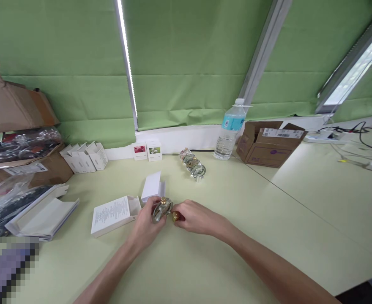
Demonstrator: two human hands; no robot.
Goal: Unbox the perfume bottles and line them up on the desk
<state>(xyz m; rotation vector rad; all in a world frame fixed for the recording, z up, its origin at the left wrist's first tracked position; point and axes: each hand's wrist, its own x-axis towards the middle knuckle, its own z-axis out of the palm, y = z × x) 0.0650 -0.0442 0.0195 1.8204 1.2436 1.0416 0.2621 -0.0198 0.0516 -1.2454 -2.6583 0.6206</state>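
Held in my left hand (146,223) is a small oval glass perfume bottle (162,211), its gold sprayer neck pointing up. My fingers wrap its left side and lower edge. Close by on the right, my right hand (195,216) pinches a gold cap (176,216), which is beside the bottle and off its neck. An open white box (113,215) with printed text lies left of my left hand. Just behind that hand a folded white card insert (151,186) stands on the table. Farther back, several similar glass bottles (192,164) sit in a row.
A water bottle (228,133) and an open brown carton (270,145) stand at the back right. Small white boxes (87,157) and two picture boxes (154,151) line the wall. Cartons and plastic bags (21,139) crowd the left, near an opened white box (43,215).
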